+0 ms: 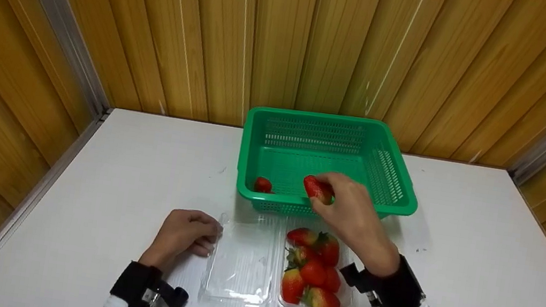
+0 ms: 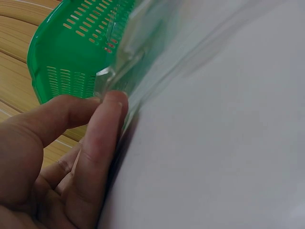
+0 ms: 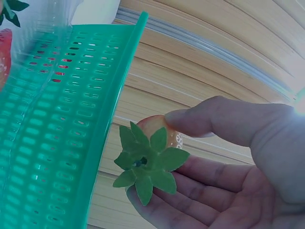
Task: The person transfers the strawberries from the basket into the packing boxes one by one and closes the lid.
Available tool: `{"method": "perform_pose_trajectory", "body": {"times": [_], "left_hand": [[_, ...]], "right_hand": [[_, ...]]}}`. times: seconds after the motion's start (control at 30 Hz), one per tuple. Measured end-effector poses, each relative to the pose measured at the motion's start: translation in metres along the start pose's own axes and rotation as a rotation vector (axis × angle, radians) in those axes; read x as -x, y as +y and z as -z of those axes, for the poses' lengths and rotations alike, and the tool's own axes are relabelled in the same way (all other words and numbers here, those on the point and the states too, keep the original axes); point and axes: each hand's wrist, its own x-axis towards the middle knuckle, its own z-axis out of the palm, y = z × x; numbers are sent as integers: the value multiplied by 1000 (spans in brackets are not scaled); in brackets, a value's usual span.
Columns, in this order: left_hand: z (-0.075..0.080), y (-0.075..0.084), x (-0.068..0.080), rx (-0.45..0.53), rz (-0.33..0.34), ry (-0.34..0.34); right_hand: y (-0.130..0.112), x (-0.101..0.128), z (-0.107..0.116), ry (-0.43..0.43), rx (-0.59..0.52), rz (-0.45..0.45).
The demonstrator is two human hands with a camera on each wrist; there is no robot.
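Note:
My right hand (image 1: 353, 214) holds a red strawberry (image 1: 317, 188) between thumb and fingers, over the near rim of the green basket (image 1: 325, 205). In the right wrist view the strawberry's green leafy cap (image 3: 151, 164) faces the camera. Below that hand, several strawberries (image 1: 314, 271) fill one half of a clear plastic clamshell box (image 1: 278, 300). The other half, its see-through lid (image 1: 241, 262), lies opened flat to the left. My left hand (image 1: 185, 232) pinches the lid's left edge; in the left wrist view the fingertips (image 2: 114, 102) meet at the clear plastic.
Inside the basket, a strawberry (image 1: 263, 184) lies in the near left corner. The basket stands behind the box on a white table (image 1: 157, 168). Wood-patterned panels (image 1: 279, 40) rise behind the table's back edge and at both sides.

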Motion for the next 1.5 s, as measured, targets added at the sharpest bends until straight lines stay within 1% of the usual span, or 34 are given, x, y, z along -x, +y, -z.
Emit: {"method": "perform_pose_trajectory", "body": {"times": [0.27,0.47,0.63,0.87,1.23,1.5], "left_hand": [[1,1,-1,-28,1,4],[1,1,-1,-24,15,7],[0,1,0,-16,11,1],[1,1,0,-30,8,2],[1,0,-1,-36,14,12],[1,1,0,-54,11,13]], "right_hand": [[-2,11,2,4,8,-11],[-4,18,4,-34,20,-44],[-2,24,7,-39,23,-38],[1,33,9,-54,31,-40],[3,45,12,-112,33,-66],[8,46,11,-163,49,-70]]}}
